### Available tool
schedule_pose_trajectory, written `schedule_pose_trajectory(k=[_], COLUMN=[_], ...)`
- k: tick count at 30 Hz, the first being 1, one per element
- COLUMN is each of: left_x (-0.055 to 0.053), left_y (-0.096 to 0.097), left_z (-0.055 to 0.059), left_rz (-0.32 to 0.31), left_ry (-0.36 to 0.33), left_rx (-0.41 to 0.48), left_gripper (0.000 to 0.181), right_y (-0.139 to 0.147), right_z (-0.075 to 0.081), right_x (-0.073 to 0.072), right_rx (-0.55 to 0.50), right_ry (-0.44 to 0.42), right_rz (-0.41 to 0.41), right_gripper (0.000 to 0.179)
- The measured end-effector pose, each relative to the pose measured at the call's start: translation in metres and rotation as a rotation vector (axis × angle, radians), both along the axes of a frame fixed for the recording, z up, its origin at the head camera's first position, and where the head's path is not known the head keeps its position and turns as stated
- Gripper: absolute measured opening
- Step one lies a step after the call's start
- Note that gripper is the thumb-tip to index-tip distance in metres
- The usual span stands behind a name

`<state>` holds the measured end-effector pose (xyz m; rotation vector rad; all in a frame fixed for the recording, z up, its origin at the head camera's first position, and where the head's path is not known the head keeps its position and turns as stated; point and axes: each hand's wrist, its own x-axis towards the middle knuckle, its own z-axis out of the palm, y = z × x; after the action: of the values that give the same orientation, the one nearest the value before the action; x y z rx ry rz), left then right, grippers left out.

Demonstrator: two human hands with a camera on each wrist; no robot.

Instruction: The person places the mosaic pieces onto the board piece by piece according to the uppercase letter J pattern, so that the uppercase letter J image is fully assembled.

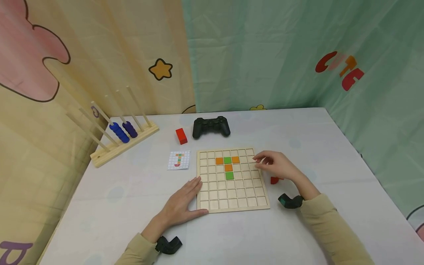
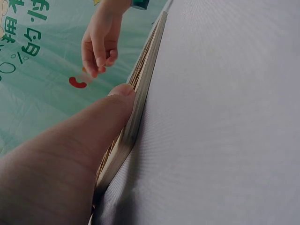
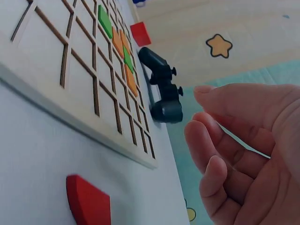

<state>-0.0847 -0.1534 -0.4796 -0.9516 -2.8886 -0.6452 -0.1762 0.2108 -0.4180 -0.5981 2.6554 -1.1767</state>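
Note:
A wooden grid board (image 1: 238, 203) lies flat before me, with several orange and green square tiles (image 1: 227, 160) set in a T shape in its upper cells. Along the board's left side rests my left hand (image 1: 180, 202), fingers extended and thumb (image 2: 123, 91) touching the near edge. Over the right edge hovers my right hand (image 1: 276, 164), its fingers loosely bent and nothing between them in the right wrist view. Red pieces (image 1: 274, 180) lie beside the board, partly hidden under that hand; one with a curved side (image 3: 89, 201) shows in the right wrist view.
Left of the board is a small card (image 1: 170, 162) printed with a coloured grid pattern. Behind stand a red block (image 1: 181, 136) and a black game controller (image 1: 211, 127). A wooden peg rack (image 1: 124, 147) with blue and purple beads occupies the back left.

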Motion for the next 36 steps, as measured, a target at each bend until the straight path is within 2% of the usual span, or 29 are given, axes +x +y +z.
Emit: schedule_pose_trajectory(k=[8,12,19,28,36], left_x=[0.001,0.0,0.0,0.0,-0.001], left_y=[0.0,-0.001,-0.001,-0.001,0.001], left_z=[0.0,0.0,0.001,0.001,0.003], left_rz=[0.008,0.005,-0.007,0.001,0.009], left_ry=[-0.008,-0.012,0.004,-0.013,-0.057], left_rx=[0.01,0.006,0.008,0.0,-0.026], left_gripper=[0.092,0.091,0.092,0.092,0.093], right_y=[0.039,0.052,0.07,0.085,0.092], right_z=[-0.008,-0.013,-0.022,-0.03,-0.036], right_x=[0.002,0.002,0.001,0.0,0.0], right_rx=[-0.045,-0.06,-0.115,-0.112,-0.083], right_ry=[-0.012,-0.035,-0.048,-0.041,-0.046], right_rz=[-0.104,-0.116,-0.073,-0.009,-0.027], right_gripper=[0.036,0.036,0.035,0.032,0.033])
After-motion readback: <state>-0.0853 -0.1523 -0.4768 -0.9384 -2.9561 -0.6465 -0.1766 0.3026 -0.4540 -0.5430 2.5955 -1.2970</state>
